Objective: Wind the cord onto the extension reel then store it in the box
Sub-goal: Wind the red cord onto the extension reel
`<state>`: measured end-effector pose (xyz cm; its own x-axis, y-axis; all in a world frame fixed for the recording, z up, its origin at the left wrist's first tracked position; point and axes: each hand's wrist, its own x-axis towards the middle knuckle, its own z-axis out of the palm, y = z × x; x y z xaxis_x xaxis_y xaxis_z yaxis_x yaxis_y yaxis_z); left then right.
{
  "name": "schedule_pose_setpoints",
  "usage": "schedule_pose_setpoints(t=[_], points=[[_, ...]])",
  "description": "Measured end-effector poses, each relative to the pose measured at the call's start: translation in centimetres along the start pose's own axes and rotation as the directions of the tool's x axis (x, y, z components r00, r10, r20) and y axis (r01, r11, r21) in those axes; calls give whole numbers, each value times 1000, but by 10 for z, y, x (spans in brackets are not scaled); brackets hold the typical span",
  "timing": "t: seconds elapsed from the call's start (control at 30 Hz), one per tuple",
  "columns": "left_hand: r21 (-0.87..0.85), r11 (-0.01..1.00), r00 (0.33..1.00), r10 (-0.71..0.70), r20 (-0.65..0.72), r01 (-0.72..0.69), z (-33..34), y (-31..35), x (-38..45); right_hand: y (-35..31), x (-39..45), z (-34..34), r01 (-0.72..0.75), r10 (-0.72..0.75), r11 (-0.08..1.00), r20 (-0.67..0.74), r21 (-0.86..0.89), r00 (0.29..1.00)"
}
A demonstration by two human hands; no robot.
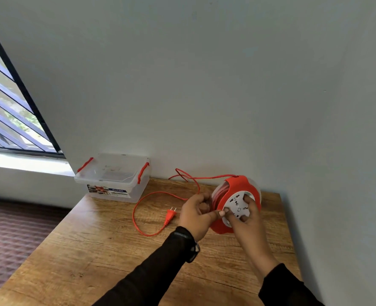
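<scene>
Winding step, mid-way by the look of it: red extension reel [237,203] stands on edge at the far right of the wooden table [98,250], near the wall. Right hand [246,219] is on the white socket face [237,208], fingers curled into its recesses, gripping it to turn the drum. Left hand [194,214] sits at the reel's left edge with fingers curled at the wound coils; it seems to pinch the red cord [136,208] there, though blur hides the exact contact.

Plenty of slack is left out: one loop lies on the table toward the person and ends in the red two-pin plug [170,215], just left of the left hand, and another run goes back along the wall to the top of the reel.

To do it well: brace the housing, turn the face steadily, and let the cord slide through the left fingers under light tension so turns lay side by side. Watch the loop near the wall for kinks, and slow before the plug reaches the reel.

Clear storage box [114,177] with red latches waits at the far left table edge, well apart from the reel; whether its lid is on I cannot tell
</scene>
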<state>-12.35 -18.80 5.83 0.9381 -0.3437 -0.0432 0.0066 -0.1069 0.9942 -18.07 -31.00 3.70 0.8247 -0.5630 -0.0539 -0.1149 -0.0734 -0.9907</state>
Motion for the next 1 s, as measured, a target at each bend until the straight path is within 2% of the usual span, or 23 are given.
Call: schedule_pose_setpoints(t=[0.07, 0.17, 0.3, 0.4, 0.57, 0.67, 0.8, 0.93, 1.0], points=[[39, 999, 999, 37, -31, -36, 4, -5, -4, -2, -1, 2, -111, 112, 979, 2, 174, 994], [96, 992, 994, 88, -62, -82, 7, -10, -9, -7, 0, 3, -253, 253, 922, 38, 294, 967], [31, 992, 986, 126, -111, -124, 8, -18, -16, -10, 2, 2, -401, 381, 755, 151, 518, 912], [30, 983, 973, 182, -145, -180, 8, -24, -21, -13, 1, 2, -454, 414, 668, 212, 590, 885], [43, 975, 959, 220, -177, -216, 9, -35, -26, -17, -2, 3, -488, 434, 595, 257, 638, 864], [-27, 981, 965, 185, -184, -194, 15, -45, -31, -19, -3, 2, -532, 451, 540, 310, 652, 837], [-30, 981, 965, 181, -192, -190, 23, -57, -36, -16, -5, 2, -551, 464, 506, 329, 663, 822], [-84, 984, 973, 140, -183, -157, 20, -53, -34, -20, -2, 0, -598, 471, 529, 378, 602, 797], [-125, 983, 978, 108, -176, -131, 6, -43, -22, -27, -1, -5, -624, 469, 630, 415, 462, 780]])
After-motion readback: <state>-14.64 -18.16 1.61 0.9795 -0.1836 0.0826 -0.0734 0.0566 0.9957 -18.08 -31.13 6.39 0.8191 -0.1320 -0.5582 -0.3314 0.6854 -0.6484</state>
